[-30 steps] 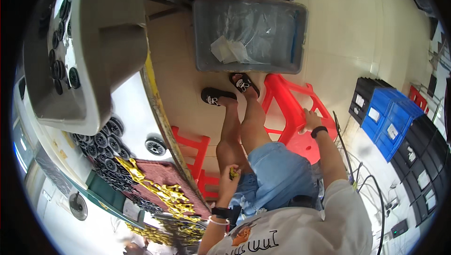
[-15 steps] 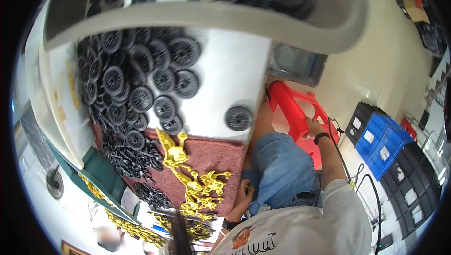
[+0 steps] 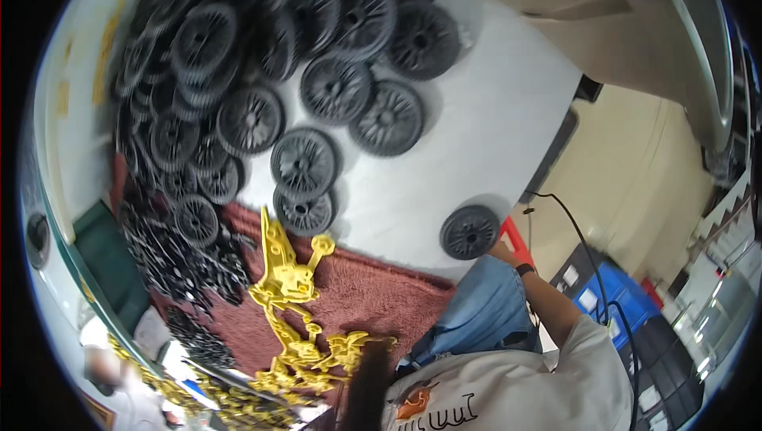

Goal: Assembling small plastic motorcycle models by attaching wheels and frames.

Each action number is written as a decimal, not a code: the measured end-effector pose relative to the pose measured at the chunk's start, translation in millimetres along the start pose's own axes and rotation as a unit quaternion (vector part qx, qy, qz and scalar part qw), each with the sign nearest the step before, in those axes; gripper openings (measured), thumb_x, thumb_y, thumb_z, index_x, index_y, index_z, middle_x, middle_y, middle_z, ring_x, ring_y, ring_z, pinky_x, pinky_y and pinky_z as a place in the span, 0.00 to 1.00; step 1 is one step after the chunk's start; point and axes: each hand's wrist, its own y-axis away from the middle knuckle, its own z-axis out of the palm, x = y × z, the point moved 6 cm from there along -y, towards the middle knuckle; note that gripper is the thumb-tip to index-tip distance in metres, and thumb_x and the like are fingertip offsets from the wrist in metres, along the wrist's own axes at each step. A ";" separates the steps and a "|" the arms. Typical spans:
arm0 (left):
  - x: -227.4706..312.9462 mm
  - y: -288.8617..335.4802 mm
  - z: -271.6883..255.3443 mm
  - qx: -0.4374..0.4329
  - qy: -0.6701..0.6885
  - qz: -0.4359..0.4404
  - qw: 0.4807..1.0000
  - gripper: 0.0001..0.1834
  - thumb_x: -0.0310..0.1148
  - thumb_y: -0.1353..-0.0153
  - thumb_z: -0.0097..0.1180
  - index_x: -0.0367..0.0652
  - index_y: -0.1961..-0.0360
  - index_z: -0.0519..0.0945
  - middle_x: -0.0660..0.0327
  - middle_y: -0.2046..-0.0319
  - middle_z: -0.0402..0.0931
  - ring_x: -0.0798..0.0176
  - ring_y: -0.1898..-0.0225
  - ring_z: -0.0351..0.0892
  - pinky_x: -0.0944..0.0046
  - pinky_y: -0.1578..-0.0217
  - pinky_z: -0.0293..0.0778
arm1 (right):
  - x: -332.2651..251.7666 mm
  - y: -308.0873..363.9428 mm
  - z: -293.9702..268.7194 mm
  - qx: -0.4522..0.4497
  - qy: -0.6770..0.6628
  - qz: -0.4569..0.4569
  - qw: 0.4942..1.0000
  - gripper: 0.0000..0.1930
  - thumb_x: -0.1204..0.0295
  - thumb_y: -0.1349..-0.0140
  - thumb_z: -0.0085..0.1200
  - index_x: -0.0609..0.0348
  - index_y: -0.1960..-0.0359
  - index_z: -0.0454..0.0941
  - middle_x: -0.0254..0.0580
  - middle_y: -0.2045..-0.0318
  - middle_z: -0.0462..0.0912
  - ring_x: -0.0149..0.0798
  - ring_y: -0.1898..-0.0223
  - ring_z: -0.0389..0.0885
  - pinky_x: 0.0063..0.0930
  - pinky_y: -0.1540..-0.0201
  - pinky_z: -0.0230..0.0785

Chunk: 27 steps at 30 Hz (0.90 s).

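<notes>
Right hand (image 3: 502,253) beside the red stool (image 3: 517,242), can't tell its grip; black wheel (image 3: 470,232) lies just left!

Bright light casts soft shadows beside wheels (image 3: 386,117); edges bow and seem blurred.

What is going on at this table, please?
A person is at a white table. The right hand is beside a red stool; whether it grips it is unclear. The left hand is not visible. Black wheels lie piled on the table, one wheel apart near the edge, and yellow parts lie on a reddish cloth.
</notes>
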 end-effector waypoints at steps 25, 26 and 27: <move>19.0 169.0 -6.3 0.334 0.475 0.092 0.809 0.11 0.28 0.45 0.63 0.41 0.65 0.73 0.70 0.73 0.67 0.77 0.72 0.63 0.75 0.70 0.61 | -126.4 149.5 -321.0 0.380 -0.445 -0.402 0.704 0.10 0.71 0.32 0.51 0.60 0.52 0.77 0.36 0.66 0.80 0.25 0.69 0.77 0.19 0.64 0.70; 15.5 174.3 -8.0 0.353 0.493 0.102 0.789 0.12 0.28 0.46 0.65 0.41 0.65 0.73 0.70 0.73 0.67 0.76 0.71 0.63 0.74 0.70 0.62 | -129.6 156.7 -329.1 0.392 -0.467 -0.413 0.677 0.09 0.72 0.32 0.52 0.60 0.53 0.77 0.36 0.66 0.80 0.26 0.69 0.77 0.19 0.64 0.70; 11.2 179.3 -10.4 0.372 0.512 0.111 0.766 0.14 0.27 0.48 0.66 0.42 0.64 0.73 0.70 0.72 0.67 0.76 0.71 0.64 0.74 0.69 0.62 | -135.4 163.9 -337.1 0.402 -0.486 -0.425 0.649 0.09 0.72 0.32 0.52 0.61 0.54 0.77 0.35 0.67 0.80 0.26 0.70 0.77 0.19 0.64 0.70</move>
